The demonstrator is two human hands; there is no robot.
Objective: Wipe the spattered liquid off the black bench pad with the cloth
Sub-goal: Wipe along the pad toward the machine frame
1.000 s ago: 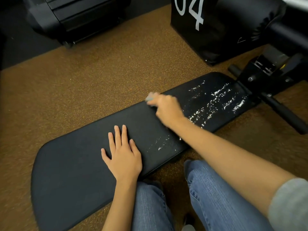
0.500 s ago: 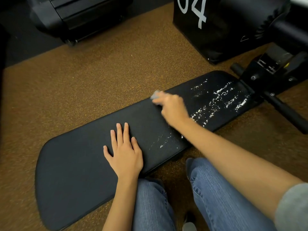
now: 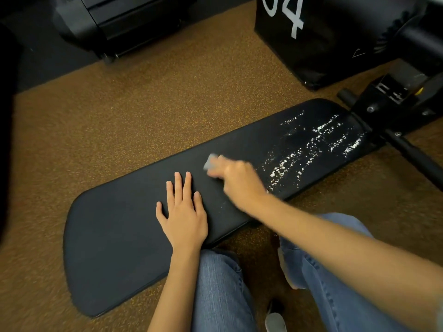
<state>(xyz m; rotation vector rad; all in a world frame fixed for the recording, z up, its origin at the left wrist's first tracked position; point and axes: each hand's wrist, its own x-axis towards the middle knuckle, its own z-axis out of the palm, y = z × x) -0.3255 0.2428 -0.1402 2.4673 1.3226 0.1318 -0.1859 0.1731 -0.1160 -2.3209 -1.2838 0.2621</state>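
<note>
Cloth sweeps back toward the near edge

Right hand [image 3: 236, 179], gripping the cloth [image 3: 210, 162], has slid beside the flat, relaxed left hand [image 3: 183, 215]; most spatter [image 3: 318, 144] on the pad [image 3: 115, 236] remains.

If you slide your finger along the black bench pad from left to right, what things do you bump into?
Bare pad → left hand lying flat → grey cloth → right hand gripping it → spattered liquid → black frame.
</note>
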